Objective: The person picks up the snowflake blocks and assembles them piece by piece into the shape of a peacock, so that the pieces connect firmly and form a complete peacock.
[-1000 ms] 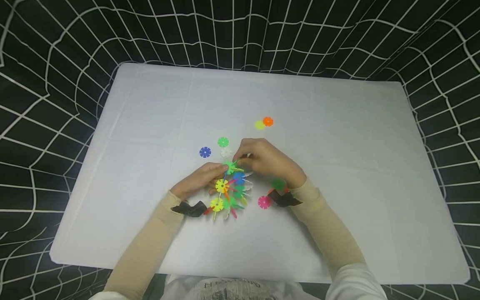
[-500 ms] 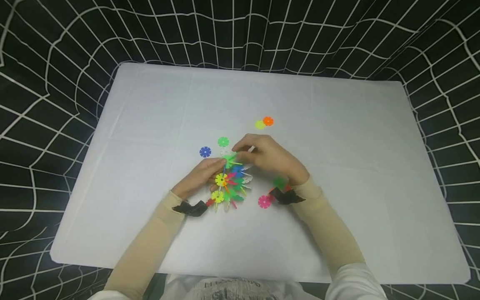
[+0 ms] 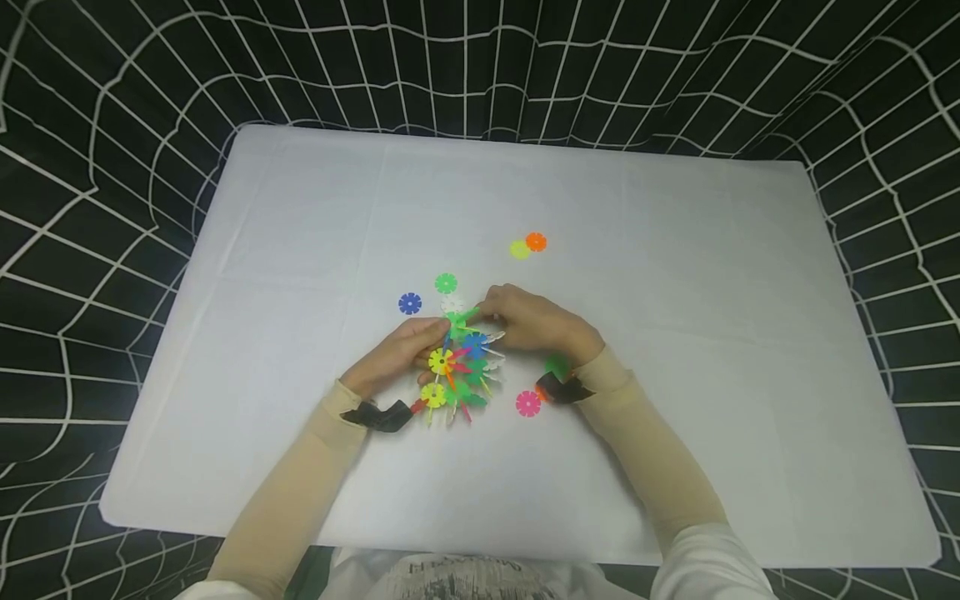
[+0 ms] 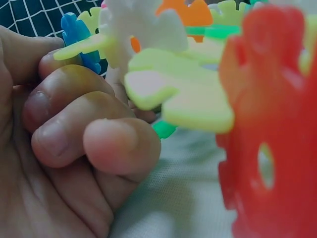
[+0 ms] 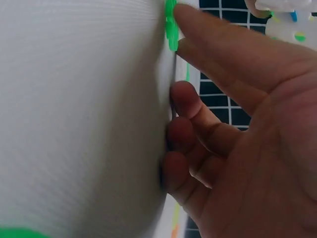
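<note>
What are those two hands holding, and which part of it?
A cluster of plastic snowflake discs. The left hand grips its left side; the right hand pinches a green disc at its far end.

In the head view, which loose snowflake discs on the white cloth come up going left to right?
Blue disc → green disc → yellow-green disc, touching the orange disc on its right. The pink disc lies nearer, beneath those two.

Multicoloured snowflake-disc cluster lies mid-table, held.
</note>
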Tool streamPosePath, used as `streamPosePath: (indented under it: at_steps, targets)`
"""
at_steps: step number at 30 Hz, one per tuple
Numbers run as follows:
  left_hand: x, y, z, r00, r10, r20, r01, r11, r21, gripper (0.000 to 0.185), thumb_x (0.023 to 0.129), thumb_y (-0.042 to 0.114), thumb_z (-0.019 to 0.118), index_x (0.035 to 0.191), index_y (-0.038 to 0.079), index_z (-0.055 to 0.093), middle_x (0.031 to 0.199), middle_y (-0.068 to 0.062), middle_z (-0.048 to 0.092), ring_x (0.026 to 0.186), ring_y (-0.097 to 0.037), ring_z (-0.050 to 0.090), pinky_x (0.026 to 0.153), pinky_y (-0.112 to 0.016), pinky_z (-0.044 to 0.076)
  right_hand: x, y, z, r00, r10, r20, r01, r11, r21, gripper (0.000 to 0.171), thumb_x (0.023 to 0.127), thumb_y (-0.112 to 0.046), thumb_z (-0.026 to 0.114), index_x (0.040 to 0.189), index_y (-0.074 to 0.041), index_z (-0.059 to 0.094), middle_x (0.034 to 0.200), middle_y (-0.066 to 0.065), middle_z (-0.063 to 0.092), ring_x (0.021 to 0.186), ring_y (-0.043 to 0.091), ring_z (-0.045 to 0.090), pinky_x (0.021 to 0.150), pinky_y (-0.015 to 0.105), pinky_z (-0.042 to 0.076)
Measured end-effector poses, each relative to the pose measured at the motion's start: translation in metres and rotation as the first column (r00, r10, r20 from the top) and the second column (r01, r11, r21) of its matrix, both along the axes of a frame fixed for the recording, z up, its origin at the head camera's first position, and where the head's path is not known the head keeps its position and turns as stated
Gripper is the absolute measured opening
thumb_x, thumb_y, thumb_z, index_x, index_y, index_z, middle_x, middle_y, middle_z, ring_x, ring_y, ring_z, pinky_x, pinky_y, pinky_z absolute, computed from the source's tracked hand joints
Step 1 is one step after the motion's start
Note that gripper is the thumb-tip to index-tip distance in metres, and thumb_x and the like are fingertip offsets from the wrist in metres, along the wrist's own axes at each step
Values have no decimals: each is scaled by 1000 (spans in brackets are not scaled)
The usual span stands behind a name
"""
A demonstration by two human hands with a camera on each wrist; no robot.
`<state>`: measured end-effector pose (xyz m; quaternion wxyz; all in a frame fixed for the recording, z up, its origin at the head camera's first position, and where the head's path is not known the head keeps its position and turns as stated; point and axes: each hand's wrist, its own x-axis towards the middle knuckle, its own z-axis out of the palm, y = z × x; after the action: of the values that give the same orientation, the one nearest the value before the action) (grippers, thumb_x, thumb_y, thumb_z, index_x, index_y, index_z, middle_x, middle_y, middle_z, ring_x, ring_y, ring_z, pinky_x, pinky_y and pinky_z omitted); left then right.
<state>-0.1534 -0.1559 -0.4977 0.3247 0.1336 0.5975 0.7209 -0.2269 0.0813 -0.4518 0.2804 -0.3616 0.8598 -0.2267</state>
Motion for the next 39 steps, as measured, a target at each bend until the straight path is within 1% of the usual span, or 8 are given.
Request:
streamPosePath:
  at_steps: [11,16,19,21,27,32,35,39]
  targets:
    - [0,0,2,1000,22,17,-22,1000,1,42,109,39,40,78,12,41,58,8,36,48,-7,48,55,-19,44,2,-2,-1,999,-13,-32,13,1000,7,41,85,-7,77,124,-16,72,106,3,63,99,20,54,89,33,52]
    - [-1,1,2,999,48,16,-48,999,10,44,110,39,39,76,11,36,60,8,32,48,-7,47,52,-19,41,-2,6,2,981,-165,98,170,984,-46,32,98,-14,61,128,-18,66,117,2,66,109,20,58,102,41,51]
    - [-1,2,3,998,64,27,-64,998,12,43,110,39,39,76,12,36,61,7,30,49,-8,43,53,-19,40,-3,12,5,926,-302,226,336,933,-130,31,104,-32,52,130,-20,63,117,3,67,109,21,60,103,42,51]
    - [0,2,3,996,75,46,-76,997,17,43,110,39,39,76,12,36,62,7,30,51,-9,40,53,-19,40,-3,13,6,879,-321,352,407,889,-207,39,106,-41,46,135,-17,59,118,8,67,108,24,62,101,43,52]
    - [2,3,4,984,142,105,-151,984,91,42,108,43,43,77,15,38,64,8,32,56,-10,33,54,-22,41,10,10,3,715,-187,674,490,822,-292,61,106,-58,26,153,-22,39,144,10,57,131,32,58,110,53,48]
    - [1,5,6,966,219,135,-238,959,153,41,107,46,44,80,15,40,64,6,32,58,-11,31,53,-23,42,26,11,-3,584,-110,804,573,757,-313,61,106,-52,33,156,-18,29,156,15,39,140,42,46,109,57,47]
    - [-1,7,7,957,261,125,-279,948,154,41,107,44,43,81,13,40,66,3,30,58,-12,31,53,-22,43,32,12,-7,561,-114,820,611,725,-317,57,106,-43,42,154,-14,29,152,16,43,132,38,54,97,51,57]
    - [-6,11,9,951,298,86,-305,949,84,40,109,42,41,83,11,40,67,3,31,58,-11,35,53,-23,44,36,14,-12,571,-163,805,643,698,-315,49,105,-34,51,148,-14,40,139,15,56,114,28,65,80,45,63]
